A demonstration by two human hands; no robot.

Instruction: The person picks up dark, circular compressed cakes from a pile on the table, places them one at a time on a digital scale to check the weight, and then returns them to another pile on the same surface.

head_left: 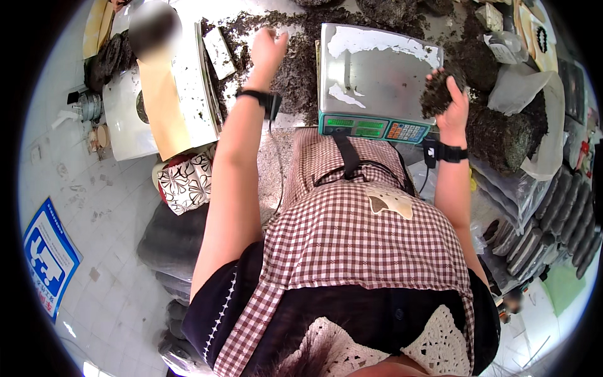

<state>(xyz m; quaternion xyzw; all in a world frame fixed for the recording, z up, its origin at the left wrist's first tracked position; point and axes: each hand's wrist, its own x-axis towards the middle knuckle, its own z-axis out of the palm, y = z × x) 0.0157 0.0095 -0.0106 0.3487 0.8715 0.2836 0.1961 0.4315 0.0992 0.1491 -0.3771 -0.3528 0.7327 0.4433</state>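
My right hand (453,113) grips a dark brown, crumbly clump (436,95) at the right edge of a weighing scale (377,75). Its thumb lies along the clump's side, with fingertips showing at the top. The scale has a steel platform with torn white film and a green front panel with a lit display and keypad. My left hand (269,51) hovers left of the scale, over loose dark crumbs (298,81) on the table. Its fingers are curled in; whatever they hold, if anything, is hidden.
Left of my left hand lie a white box (219,53) and a stack of boards with a tan envelope (164,107). Large dark clumps (505,138) and clear plastic bags (524,94) crowd the right. Bagged dark rolls (559,217) are stacked lower right.
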